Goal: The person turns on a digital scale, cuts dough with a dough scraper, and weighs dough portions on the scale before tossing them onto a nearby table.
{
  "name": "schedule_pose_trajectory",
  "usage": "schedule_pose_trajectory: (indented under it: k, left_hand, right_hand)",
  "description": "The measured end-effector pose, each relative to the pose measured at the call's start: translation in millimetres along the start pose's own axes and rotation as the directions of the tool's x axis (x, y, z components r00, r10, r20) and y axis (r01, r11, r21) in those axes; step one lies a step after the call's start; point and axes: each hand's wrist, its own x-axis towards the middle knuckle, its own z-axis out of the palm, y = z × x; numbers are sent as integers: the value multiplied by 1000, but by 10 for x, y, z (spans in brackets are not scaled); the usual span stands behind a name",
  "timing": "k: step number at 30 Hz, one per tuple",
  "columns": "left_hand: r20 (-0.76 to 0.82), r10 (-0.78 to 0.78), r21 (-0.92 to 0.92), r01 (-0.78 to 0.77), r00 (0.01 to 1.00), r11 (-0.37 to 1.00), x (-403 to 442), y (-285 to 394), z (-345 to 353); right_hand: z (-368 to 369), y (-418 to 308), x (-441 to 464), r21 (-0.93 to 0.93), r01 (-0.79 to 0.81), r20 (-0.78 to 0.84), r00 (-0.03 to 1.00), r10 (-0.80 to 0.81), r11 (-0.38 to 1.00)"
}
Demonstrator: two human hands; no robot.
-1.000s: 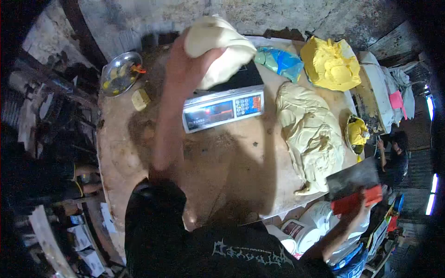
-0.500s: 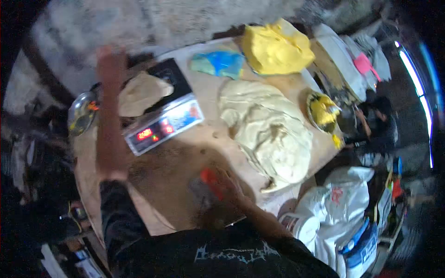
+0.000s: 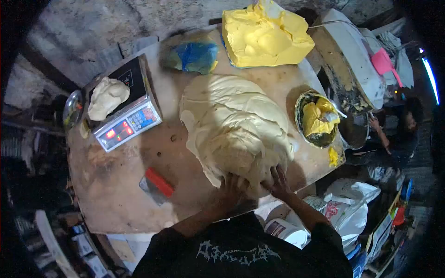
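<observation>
A large mound of pale dough covers the middle of the table. At its near edge, my left hand presses into the dough with fingers stretched out. Beside it my right hand also touches the dough, fingers spread. To the left lies a scraper with a red handle and a flat blade, touched by neither hand. A smaller lump of dough rests on a digital scale with red lit digits.
A big yellow block of fat and a blue wrapper sit at the back. A bowl with yellow wrapping stands on the right. White sacks and a white bucket are below the table edge. Another person is at far right.
The red-handled scraper has left my right hand and lies on the table. My left hand has come from near the scale to the big dough, and my right hand has joined it.
</observation>
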Motion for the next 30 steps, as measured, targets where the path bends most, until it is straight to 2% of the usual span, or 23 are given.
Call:
schedule_pose_trajectory:
  k: [1, 2, 3, 4, 7, 8, 9, 10, 12, 13, 15, 16, 17, 18, 19, 20, 21, 23, 24, 26, 28, 29, 30]
  left_hand:
    - [-78, -44, -71, 38, 996, 997, -71, 13, 61]
    - [-65, -54, -65, 50, 996, 997, 5, 65, -128]
    - [61, -222, -307, 230, 973, 923, 261, 108, -517]
    - [219, -347, -504, 411, 912, 760, 398, 181, -860]
    - [445, -244, -497, 464, 862, 734, 138, 396, -1487]
    - [518, -177, -463, 448, 837, 764, 66, 446, -1766]
    - [484, -109, -567, 406, 868, 717, 168, 449, -2179]
    - [447, -46, -664, 366, 893, 652, 290, 450, -2603]
    - [324, -62, -760, 298, 944, 578, 587, 286, -3229]
    - [263, -218, -761, 341, 940, 552, 723, -32, -3249]
    - [120, -512, -788, 395, 850, 472, 1001, -670, -3293]
    - [-6, -646, -729, 439, 763, 525, 1220, -878, -3213]
    - [95, -763, -667, 610, 639, 428, 1339, -1097, -3165]
    - [-169, -724, -211, 693, 669, 689, 1220, -1743, -2849]
    - [-298, -713, -151, 706, 635, 692, 1300, -2020, -2779]
    - [-181, -710, -450, 584, 680, 675, 1435, -2030, -2800]
    - [-84, -698, -615, 514, 711, 598, 1621, -2082, -2700]
    - [108, -677, -785, 480, 728, 392, 1956, -2368, -2355]
    - [93, -482, -673, 412, 871, 615, 2117, -2766, -2092]
    - [124, -259, -552, 284, 958, 784, 2358, -3160, -1759]
    - [382, -595, -552, 691, 707, 467, 2640, -3121, -1527]
    - [393, -587, -557, 691, 707, 460, 2679, -3111, -1497]
    - [421, -580, -464, 715, 697, 523, 2722, -3002, -1693]
  right_hand:
    - [-136, -65, 125, 23, 0, 4, 1000, 0, 1000]
    - [-277, -103, 243, 197, -234, 165, 965, 203, 952]
    - [-453, -123, 392, 314, -462, 343, 870, 354, 829]
    - [-724, -197, 552, 437, -585, 476, 795, 376, 684]
    - [-1496, -223, 465, 292, -571, 858, 511, 54, 767]
    - [-1928, -162, 754, 345, -508, 891, 442, -105, 790]
    - [-2362, -104, 1041, 411, -454, 897, 358, -261, 790]
    - [-2679, 43, 1399, 509, -348, 842, 391, -371, 787]
    - [-2940, 192, 2411, 541, -236, 781, 497, -378, 807]
    - [-3072, 264, 2914, 547, -179, 746, 547, -380, 818]
    - [-2483, 691, 3472, 408, -139, 470, 879, -78, 902]
    - [-2229, 888, 3786, 579, -255, 415, 910, -10, 774]
    - [-1973, 1086, 4099, 736, -317, 355, 933, 58, 598]
    - [-1660, 1365, 4293, 601, -342, 338, 928, 158, 722]
    - [-1270, 1603, 4333, 444, -374, 297, 919, 261, 814]
    - [-966, 1635, 4306, 446, -430, 517, 840, 166, 785]
    - [-676, 1635, 4292, 431, -481, 698, 714, 56, 763]
    - [-6, 1602, 4227, 291, -470, 749, 654, 107, 834]
    - [260, 1570, 4241, 312, -492, 741, 662, 116, 813]
    - [613, 1447, 4426, 322, -520, 743, 656, 129, 791]
    - [848, 1354, 4596, 235, -657, 832, 516, 201, 716]
    - [930, 1341, 4612, 195, -702, 859, 459, 226, 685]
    - [985, 1347, 4593, 219, -722, 840, 482, 249, 656]
